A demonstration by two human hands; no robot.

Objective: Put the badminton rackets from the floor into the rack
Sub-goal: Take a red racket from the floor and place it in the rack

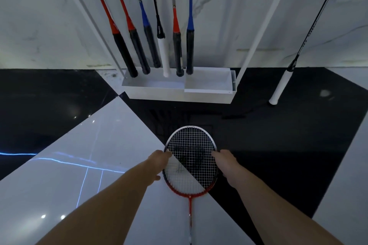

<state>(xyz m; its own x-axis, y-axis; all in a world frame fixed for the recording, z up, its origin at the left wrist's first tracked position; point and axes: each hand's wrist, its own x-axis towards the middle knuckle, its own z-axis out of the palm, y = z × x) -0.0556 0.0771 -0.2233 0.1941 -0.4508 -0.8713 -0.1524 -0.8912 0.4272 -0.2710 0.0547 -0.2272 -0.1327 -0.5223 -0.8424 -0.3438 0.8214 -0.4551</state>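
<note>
Head view: red-and-white racket [190,163] sat between both hands, head pointing toward the rack [179,93] well beyond the fingertips. Glossy black-and-white floor [59,175], marble wall behind. Left hand [159,162] and right hand [226,162] pinched opposite rim edges, fingers narrow.

At lower centre, the left hand [159,162] and right hand [226,162] grip the red-and-white racket [190,162] head by its sides, below the white rack [179,93].
</note>
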